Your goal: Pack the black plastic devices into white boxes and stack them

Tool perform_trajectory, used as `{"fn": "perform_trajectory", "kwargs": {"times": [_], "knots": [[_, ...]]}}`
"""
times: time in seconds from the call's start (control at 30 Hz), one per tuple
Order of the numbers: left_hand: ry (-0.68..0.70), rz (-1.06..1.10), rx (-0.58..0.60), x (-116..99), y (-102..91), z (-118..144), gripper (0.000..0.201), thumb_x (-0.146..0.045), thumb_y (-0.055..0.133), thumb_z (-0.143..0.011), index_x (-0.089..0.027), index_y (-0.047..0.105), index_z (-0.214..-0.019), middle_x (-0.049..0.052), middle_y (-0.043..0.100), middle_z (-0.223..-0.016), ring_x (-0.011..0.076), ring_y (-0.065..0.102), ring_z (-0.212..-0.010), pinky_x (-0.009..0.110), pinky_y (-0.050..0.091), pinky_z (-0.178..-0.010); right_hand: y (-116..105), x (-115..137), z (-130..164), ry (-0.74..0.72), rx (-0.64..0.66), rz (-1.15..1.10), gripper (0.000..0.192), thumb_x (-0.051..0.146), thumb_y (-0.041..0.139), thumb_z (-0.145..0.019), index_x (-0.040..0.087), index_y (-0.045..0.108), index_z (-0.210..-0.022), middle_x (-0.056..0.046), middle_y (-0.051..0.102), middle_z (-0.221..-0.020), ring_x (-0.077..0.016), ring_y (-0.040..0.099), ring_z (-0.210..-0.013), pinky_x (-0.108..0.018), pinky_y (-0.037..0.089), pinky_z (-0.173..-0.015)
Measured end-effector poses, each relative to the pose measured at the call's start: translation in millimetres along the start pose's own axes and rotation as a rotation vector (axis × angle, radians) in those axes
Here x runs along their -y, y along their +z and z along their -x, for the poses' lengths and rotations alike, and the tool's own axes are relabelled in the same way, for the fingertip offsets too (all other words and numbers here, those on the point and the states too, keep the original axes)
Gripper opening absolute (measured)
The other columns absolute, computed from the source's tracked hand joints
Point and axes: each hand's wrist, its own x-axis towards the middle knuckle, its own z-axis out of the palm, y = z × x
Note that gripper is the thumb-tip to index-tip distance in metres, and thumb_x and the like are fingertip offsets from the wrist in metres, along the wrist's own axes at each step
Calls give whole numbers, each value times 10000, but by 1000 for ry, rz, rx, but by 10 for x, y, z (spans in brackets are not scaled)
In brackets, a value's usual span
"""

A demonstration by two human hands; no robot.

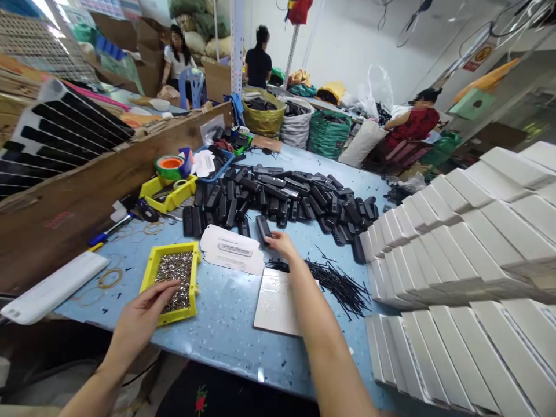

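Observation:
My left hand [145, 307] is over the near part of a yellow bin [196, 289] filled with small shiny metal pieces [174, 269]. Its thumb and fingertips are pinched together, and whatever is between them is too small to make out. Further forward, my right hand [280, 243] has its fingers closed on the near end of a black plastic case [263, 229], long and narrow. Many similar black cases [273, 197] lie heaped just beyond it. Under my right forearm are a white square tile [273, 301] and a pile of thin black sticks [339, 284].
White boxes [452, 231] stand stacked along the right side. A printed paper sheet [232, 249] lies between my hands. On the left are a wooden board [65, 220], a second yellow bin [169, 197] and a white bar-shaped object [56, 286]. Several people work further back beside full sacks [330, 136].

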Motion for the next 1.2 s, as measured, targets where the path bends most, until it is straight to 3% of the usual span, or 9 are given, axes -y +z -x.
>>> {"fn": "perform_trajectory", "kwargs": {"times": [0.13,0.23,0.37,0.57,0.7,0.93,1.07,1.13,1.2], "knots": [[-3,309,238,-370,537,283,302,-483,625,-783,-233,742,-907,51,686,-997,170,641,-775,295,545,-754,-325,-449,732,-70,64,-419,641,392,691,-670,211,466,-1242,-39,608,-1077,-105,637,-902,-246,537,-783],[-109,555,442,-674,1043,434,253,-428,695,-732,-205,739,-844,49,677,-899,146,621,-723,284,531,-739,-251,-510,1235,-176,-216,-880,476,381,696,-644,179,465,-1008,36,553,-767,-48,577,-695,-224,515,-722],[-359,879,464,-899,1403,585,344,-326,820,-608,-171,663,-872,4,650,-779,110,607,-714,238,512,-721,-3,-327,1646,-308,-358,-1092,402,448,600,-703,158,357,-839,68,383,-615,-7,450,-547,-196,468,-624],[-421,983,489,-980,1387,714,452,-265,852,-575,-175,508,-855,-42,626,-681,74,583,-629,196,475,-668,105,-218,1785,-337,-446,-1133,415,490,513,-701,157,291,-814,69,319,-594,-6,394,-515,-180,414,-578],[-379,1011,415,-975,1454,794,436,-269,838,-585,-185,453,-774,-51,602,-673,75,577,-621,211,472,-668,101,-263,1768,-279,-495,-1107,411,510,462,-704,157,283,-816,59,297,-608,-7,377,-531,-181,414,-591],[-140,865,263,-894,1585,933,370,-295,773,-673,-213,415,-713,-7,636,-707,144,628,-714,301,511,-733,38,-351,1768,-215,-535,-1093,424,521,443,-695,150,257,-780,56,265,-604,-3,335,-534,-168,399,-578],[157,739,231,-797,1586,947,265,-237,710,-757,-221,456,-684,23,653,-735,174,641,-786,353,512,-801,72,-388,1793,-138,-537,-1150,422,502,473,-665,152,263,-771,58,255,-591,-8,328,-519,-170,392,-566],[273,670,249,-758,1578,938,233,-218,687,-779,-218,481,-671,35,654,-744,177,639,-791,350,509,-797,128,-359,1834,-153,-584,-1157,412,490,480,-674,156,267,-786,58,272,-596,-13,351,-518,-182,409,-571],[257,645,258,-734,1533,897,192,-232,679,-784,-213,510,-694,37,646,-751,171,635,-778,326,510,-769,171,-306,1891,-236,-627,-1141,400,480,478,-694,159,266,-802,58,293,-607,-17,384,-526,-195,433,-586]]}}
